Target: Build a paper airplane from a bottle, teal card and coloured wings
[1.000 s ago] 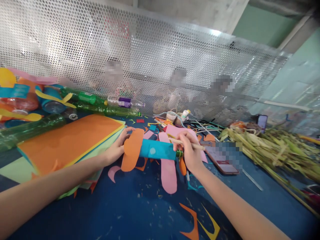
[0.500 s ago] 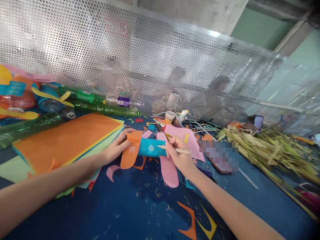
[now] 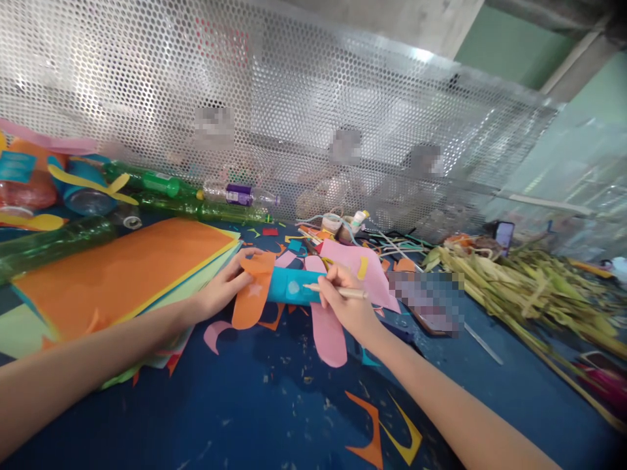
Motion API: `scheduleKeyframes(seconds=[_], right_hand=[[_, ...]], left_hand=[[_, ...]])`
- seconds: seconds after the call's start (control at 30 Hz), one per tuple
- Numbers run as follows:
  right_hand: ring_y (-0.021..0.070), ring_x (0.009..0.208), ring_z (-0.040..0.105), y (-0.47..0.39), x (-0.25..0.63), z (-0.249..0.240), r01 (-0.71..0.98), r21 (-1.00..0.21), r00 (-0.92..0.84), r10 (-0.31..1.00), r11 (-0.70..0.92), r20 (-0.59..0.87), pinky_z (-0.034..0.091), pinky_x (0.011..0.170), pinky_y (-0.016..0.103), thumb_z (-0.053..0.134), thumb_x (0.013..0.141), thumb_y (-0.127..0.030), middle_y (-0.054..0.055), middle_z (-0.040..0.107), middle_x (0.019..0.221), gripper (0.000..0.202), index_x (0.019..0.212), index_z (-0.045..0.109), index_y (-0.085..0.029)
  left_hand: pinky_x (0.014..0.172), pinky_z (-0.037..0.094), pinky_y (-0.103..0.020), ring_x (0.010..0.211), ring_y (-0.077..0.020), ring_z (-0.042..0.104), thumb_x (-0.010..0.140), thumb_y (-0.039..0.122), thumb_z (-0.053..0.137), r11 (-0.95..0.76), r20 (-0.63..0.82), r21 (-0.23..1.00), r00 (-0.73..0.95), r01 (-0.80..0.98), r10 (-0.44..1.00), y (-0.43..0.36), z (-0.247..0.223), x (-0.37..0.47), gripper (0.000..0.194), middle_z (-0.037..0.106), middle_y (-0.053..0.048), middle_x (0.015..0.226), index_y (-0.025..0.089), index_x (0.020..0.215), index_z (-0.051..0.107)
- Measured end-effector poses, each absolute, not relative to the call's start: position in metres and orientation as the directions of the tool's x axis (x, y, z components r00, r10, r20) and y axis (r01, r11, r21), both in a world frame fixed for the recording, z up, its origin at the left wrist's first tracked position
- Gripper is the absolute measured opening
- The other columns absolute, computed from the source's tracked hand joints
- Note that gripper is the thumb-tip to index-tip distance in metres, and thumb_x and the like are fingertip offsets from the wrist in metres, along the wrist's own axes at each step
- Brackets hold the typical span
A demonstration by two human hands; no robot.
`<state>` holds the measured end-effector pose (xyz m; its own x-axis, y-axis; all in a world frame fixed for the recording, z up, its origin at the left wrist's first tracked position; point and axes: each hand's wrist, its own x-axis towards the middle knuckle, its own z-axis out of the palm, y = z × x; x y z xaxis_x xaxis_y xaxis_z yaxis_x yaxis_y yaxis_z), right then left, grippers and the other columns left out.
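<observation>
A blue tube-shaped paper craft [image 3: 283, 285] lies crosswise ahead of me. A rounded orange strip [image 3: 251, 305] with a pale star crosses its left end, and a rounded pink strip [image 3: 329, 333] crosses its right end. My left hand [image 3: 228, 284] is closed on the orange end, its fingertips partly hidden behind the paper. Between the fingertips of my right hand [image 3: 345, 297] is a beige pen [image 3: 350, 293]. The pen's tip is at the blue surface, just right of a pale round spot [image 3: 293, 287].
Stacked coloured sheets [image 3: 132, 274] lie left, below green plastic bottles [image 3: 181, 205]. A pink sheet [image 3: 382, 277], phone [image 3: 426, 303] and dry husks [image 3: 529, 294] are on the right. Paper scraps [image 3: 367, 427] lie in front. Behind a perforated metal screen [image 3: 294, 98] sit several people.
The view has shifted slightly, so most things sit a little further left. Both hands keep their hold, and the pen tip stays by the pale spot.
</observation>
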<state>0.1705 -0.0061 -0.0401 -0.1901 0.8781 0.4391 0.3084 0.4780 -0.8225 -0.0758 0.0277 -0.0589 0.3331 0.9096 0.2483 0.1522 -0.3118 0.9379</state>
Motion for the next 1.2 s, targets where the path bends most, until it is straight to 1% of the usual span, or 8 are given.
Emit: scheduleKeyframes(seconds=[0.13, 0.37, 0.5, 0.63, 0.8, 0.97, 1.1, 1.2], right_hand=[[0.0107, 0.042, 0.044, -0.0072, 0.1707, -0.0396, 0.341, -0.812, -0.192, 0.881, 0.474, 0.433, 0.035, 0.048, 0.024, 0.048, 0.090, -0.029, -0.008, 0.048, 0.046, 0.025, 0.068, 0.037, -0.023], [0.0114, 0.043, 0.046, -0.0060, 0.1707, -0.0407, 0.327, -0.813, -0.179, 0.876, 0.482, 0.448, 0.037, 0.049, 0.025, 0.048, 0.090, -0.032, -0.008, 0.048, 0.047, 0.025, 0.069, 0.037, -0.023], [0.0110, 0.041, 0.045, -0.0058, 0.1717, -0.0388, 0.332, -0.808, -0.161, 0.873, 0.487, 0.460, 0.036, 0.048, 0.024, 0.047, 0.090, -0.030, -0.008, 0.048, 0.046, 0.025, 0.068, 0.037, -0.023], [0.0104, 0.039, 0.043, -0.0051, 0.1741, -0.0384, 0.350, -0.797, -0.148, 0.869, 0.492, 0.472, 0.036, 0.048, 0.023, 0.047, 0.090, -0.027, -0.009, 0.046, 0.044, 0.025, 0.068, 0.036, -0.023], [0.0103, 0.039, 0.043, -0.0056, 0.1748, -0.0384, 0.367, -0.804, -0.125, 0.881, 0.468, 0.456, 0.037, 0.049, 0.023, 0.048, 0.089, -0.028, -0.008, 0.047, 0.042, 0.026, 0.066, 0.036, -0.023], [0.0102, 0.037, 0.042, -0.0070, 0.1726, -0.0372, 0.325, -0.824, -0.118, 0.885, 0.463, 0.451, 0.036, 0.047, 0.023, 0.049, 0.088, -0.028, -0.009, 0.046, 0.041, 0.026, 0.066, 0.035, -0.023], [0.0109, 0.037, 0.043, -0.0056, 0.1735, -0.0420, 0.331, -0.823, -0.099, 0.884, 0.462, 0.456, 0.036, 0.047, 0.024, 0.048, 0.089, -0.029, -0.009, 0.045, 0.042, 0.026, 0.067, 0.035, -0.024], [0.0115, 0.039, 0.045, -0.0045, 0.1748, -0.0460, 0.325, -0.823, -0.089, 0.882, 0.465, 0.463, 0.038, 0.049, 0.025, 0.047, 0.090, -0.029, -0.009, 0.045, 0.043, 0.027, 0.066, 0.035, -0.024]], left_hand=[[0.099, 0.041, -0.040, 0.122, -0.0278, 0.045, 0.082, 0.039, 0.047, -0.334, 0.269, 0.929, 0.329, 0.159, 0.905, 0.0288, -0.0606, -0.0765, 0.044, 0.049, -0.006, 0.133, 0.027, 0.123, 0.043], [0.100, 0.040, -0.041, 0.122, -0.0274, 0.045, 0.083, 0.039, 0.047, -0.338, 0.267, 0.926, 0.344, 0.168, 0.900, 0.0304, -0.0638, -0.0791, 0.043, 0.047, -0.005, 0.134, 0.029, 0.125, 0.042], [0.097, 0.044, -0.036, 0.122, -0.0259, 0.046, 0.082, 0.038, 0.047, -0.317, 0.250, 0.933, 0.330, 0.168, 0.910, 0.0300, -0.0633, -0.0781, 0.043, 0.047, -0.005, 0.135, 0.028, 0.124, 0.043], [0.099, 0.042, -0.038, 0.124, -0.0264, 0.044, 0.082, 0.038, 0.047, -0.316, 0.256, 0.939, 0.335, 0.137, 0.907, 0.0293, -0.0624, -0.0767, 0.044, 0.047, -0.006, 0.135, 0.026, 0.124, 0.042], [0.098, 0.042, -0.039, 0.120, -0.0271, 0.047, 0.081, 0.035, 0.048, -0.325, 0.265, 0.939, 0.358, 0.116, 0.895, 0.0285, -0.0625, -0.0775, 0.044, 0.047, -0.006, 0.135, 0.025, 0.124, 0.041], [0.096, 0.044, -0.040, 0.114, -0.0247, 0.051, 0.082, 0.032, 0.045, -0.310, 0.248, 0.943, 0.364, 0.121, 0.898, 0.0276, -0.0629, -0.0789, 0.046, 0.052, -0.006, 0.128, 0.027, 0.127, 0.037], [0.095, 0.045, -0.038, 0.116, -0.0244, 0.050, 0.082, 0.030, 0.045, -0.290, 0.232, 0.950, 0.361, 0.116, 0.903, 0.0281, -0.0632, -0.0796, 0.043, 0.055, -0.005, 0.124, 0.028, 0.125, 0.040], [0.100, 0.041, -0.039, 0.121, -0.0252, 0.046, 0.084, 0.033, 0.046, -0.312, 0.252, 0.942, 0.354, 0.121, 0.900, 0.0292, -0.0634, -0.0802, 0.040, 0.053, -0.005, 0.127, 0.028, 0.124, 0.043]])
